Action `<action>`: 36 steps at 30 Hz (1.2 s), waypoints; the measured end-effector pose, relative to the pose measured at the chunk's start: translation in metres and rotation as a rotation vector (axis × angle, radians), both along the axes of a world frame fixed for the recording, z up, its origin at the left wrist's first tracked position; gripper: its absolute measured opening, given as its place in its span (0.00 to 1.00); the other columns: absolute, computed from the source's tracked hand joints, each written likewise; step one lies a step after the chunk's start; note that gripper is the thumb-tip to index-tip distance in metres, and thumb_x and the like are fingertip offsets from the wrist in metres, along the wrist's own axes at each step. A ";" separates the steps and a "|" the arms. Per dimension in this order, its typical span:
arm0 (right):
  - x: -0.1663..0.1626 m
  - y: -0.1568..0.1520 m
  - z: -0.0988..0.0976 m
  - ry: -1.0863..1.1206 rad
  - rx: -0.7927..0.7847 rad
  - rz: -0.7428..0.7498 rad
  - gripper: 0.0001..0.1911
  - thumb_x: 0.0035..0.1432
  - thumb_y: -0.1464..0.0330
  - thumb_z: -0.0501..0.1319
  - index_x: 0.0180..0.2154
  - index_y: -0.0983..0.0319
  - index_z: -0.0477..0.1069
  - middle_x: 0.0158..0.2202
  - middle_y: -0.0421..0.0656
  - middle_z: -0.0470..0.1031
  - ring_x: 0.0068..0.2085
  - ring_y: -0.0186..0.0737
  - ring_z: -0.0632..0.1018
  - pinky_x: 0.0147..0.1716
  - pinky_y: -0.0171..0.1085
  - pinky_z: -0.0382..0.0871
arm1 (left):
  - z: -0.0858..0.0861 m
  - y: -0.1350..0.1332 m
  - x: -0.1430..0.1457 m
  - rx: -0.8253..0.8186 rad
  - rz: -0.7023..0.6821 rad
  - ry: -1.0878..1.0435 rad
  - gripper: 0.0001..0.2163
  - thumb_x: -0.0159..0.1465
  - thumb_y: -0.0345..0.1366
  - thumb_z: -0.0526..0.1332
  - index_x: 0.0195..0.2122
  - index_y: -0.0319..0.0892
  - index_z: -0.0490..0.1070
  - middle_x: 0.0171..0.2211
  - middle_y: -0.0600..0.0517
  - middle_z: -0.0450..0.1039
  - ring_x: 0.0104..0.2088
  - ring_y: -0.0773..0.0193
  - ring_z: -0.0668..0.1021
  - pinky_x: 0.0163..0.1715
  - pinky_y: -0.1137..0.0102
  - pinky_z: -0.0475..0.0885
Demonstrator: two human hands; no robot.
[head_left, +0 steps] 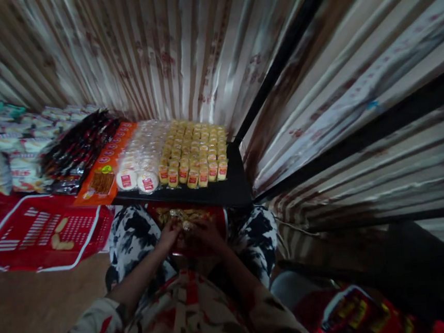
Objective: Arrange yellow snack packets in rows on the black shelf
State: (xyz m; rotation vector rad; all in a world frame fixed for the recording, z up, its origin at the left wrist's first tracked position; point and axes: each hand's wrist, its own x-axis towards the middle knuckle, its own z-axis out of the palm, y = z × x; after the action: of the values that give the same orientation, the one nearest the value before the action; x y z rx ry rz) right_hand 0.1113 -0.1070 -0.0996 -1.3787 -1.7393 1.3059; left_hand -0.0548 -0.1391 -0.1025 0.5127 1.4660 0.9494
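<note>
Head view shows both your hands low in the middle, over the red bag (220,216) between your knees. Your left hand (169,234) and your right hand (205,231) come near to each other, and small shiny packets (188,225) are between them, at the bag's opening. The light is dim there, so it cannot be told whether your fingers are closed on a packet or only touch it. Yellowish pieces (160,214) lie in the bag around your hands. Just beyond, on the black table (235,178), stand yellow packets (193,153) in rows; white round packets (136,180) are to their left (these bear red labels), then orange packs (99,185) and dark packs (83,152). White bags (23,145) fill the far left, above the red printed sheet (49,231).
</note>
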 end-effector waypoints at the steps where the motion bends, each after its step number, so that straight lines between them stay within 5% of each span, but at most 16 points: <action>1: 0.001 0.001 0.005 0.024 -0.008 0.016 0.14 0.51 0.67 0.58 0.40 0.59 0.76 0.40 0.42 0.79 0.41 0.41 0.77 0.44 0.44 0.69 | 0.008 -0.001 -0.002 -0.006 0.007 0.008 0.21 0.51 0.38 0.65 0.46 0.40 0.68 0.20 0.58 0.68 0.17 0.72 0.70 0.18 0.78 0.64; 8: -0.005 -0.002 0.048 -0.015 0.193 0.085 0.14 0.54 0.70 0.58 0.43 0.58 0.75 0.43 0.44 0.76 0.45 0.41 0.75 0.47 0.43 0.67 | 0.057 -0.002 -0.002 0.049 0.016 -0.214 0.19 0.47 0.44 0.68 0.35 0.37 0.71 0.28 0.52 0.73 0.24 0.71 0.74 0.24 0.77 0.67; 16: -0.018 -0.016 0.079 -0.125 0.360 0.119 0.15 0.57 0.69 0.56 0.47 0.57 0.72 0.45 0.45 0.74 0.47 0.40 0.73 0.48 0.41 0.67 | 0.078 0.008 0.004 0.129 0.145 -0.157 0.18 0.46 0.41 0.67 0.37 0.39 0.70 0.31 0.51 0.73 0.31 0.67 0.75 0.32 0.74 0.70; 20: -0.015 -0.012 0.074 -0.075 0.322 -0.121 0.14 0.57 0.67 0.54 0.44 0.60 0.72 0.44 0.47 0.75 0.46 0.41 0.74 0.49 0.42 0.67 | 0.087 0.009 -0.001 0.138 0.107 -0.151 0.21 0.46 0.36 0.63 0.44 0.39 0.69 0.34 0.50 0.74 0.30 0.65 0.75 0.31 0.72 0.70; 23: -0.014 -0.007 0.066 -0.029 0.141 -0.277 0.16 0.54 0.63 0.56 0.44 0.61 0.71 0.42 0.48 0.76 0.44 0.44 0.76 0.45 0.43 0.70 | 0.093 0.009 -0.003 0.197 0.072 -0.089 0.24 0.46 0.35 0.60 0.48 0.40 0.68 0.32 0.52 0.74 0.29 0.66 0.75 0.31 0.72 0.69; 28: -0.016 -0.005 0.062 0.272 -0.199 -0.182 0.18 0.55 0.59 0.54 0.44 0.61 0.69 0.41 0.47 0.77 0.40 0.45 0.79 0.35 0.42 0.75 | 0.102 0.010 -0.002 0.270 0.062 -0.032 0.27 0.45 0.33 0.59 0.50 0.39 0.66 0.32 0.53 0.72 0.31 0.67 0.73 0.31 0.74 0.68; 36: -0.015 0.003 0.069 0.335 -0.098 -0.324 0.19 0.50 0.61 0.58 0.44 0.62 0.68 0.37 0.47 0.78 0.37 0.43 0.79 0.34 0.39 0.75 | 0.096 0.011 0.002 0.168 -0.072 0.006 0.23 0.46 0.33 0.60 0.46 0.40 0.68 0.30 0.53 0.73 0.29 0.65 0.74 0.29 0.73 0.68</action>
State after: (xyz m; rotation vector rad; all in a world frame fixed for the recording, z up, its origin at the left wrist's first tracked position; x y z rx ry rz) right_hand 0.0965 -0.1035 -0.0304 -1.3373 -1.1908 1.3579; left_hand -0.0528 -0.1280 -0.0069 0.6869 1.3702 1.0201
